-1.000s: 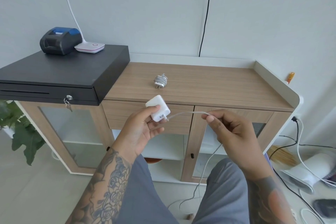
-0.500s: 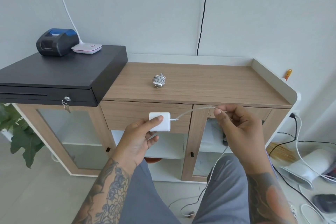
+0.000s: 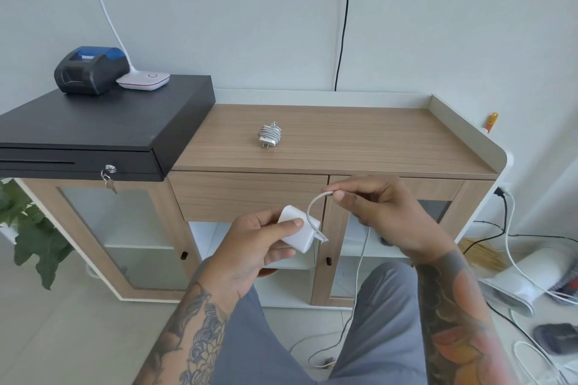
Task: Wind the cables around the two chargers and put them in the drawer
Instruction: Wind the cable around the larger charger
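Now left hand [image 3: 250, 247] gripping white charger [image 3: 297, 233], right hand [image 3: 384, 216] pinching its cable [image 3: 312, 206].

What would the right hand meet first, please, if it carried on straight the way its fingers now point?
The right hand points left with the cable pinched. Probably it would first meet the white charger in the left hand, though depth is unclear.

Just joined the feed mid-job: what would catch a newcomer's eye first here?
Front and centre, the left hand holds a white charger while the right hand pinches its cable in a loop above it. Behind them, an already wound charger lies on the wooden cabinet top.
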